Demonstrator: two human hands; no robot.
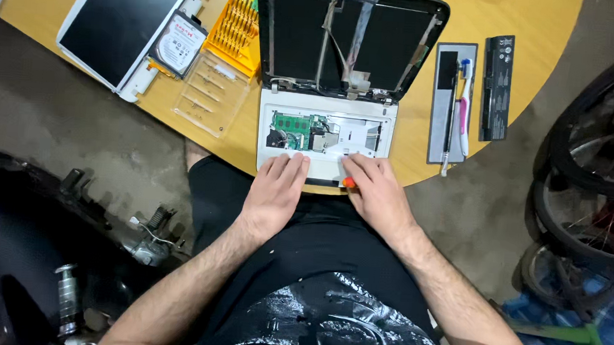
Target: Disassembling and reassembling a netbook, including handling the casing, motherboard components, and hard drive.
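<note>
A small white laptop (326,135) lies open at the near edge of a round wooden table (462,12), its keyboard gone so a green circuit board (290,122) and metal parts show. Its lid is stripped to a black shell with loose cables (349,38). My left hand (276,188) rests flat on the laptop's front left edge, fingers together, holding nothing. My right hand (376,193) lies on the front right edge, closed around an orange-handled screwdriver (348,182), of which only the handle end shows.
On the table's left lie a detached screen panel (119,22), a hard drive (180,45), an orange screwdriver-bit set (236,25) and its clear lid (209,94). To the right lie a grey cover (442,109) with pens and a black battery (497,84). Bicycle wheels (587,180) stand right.
</note>
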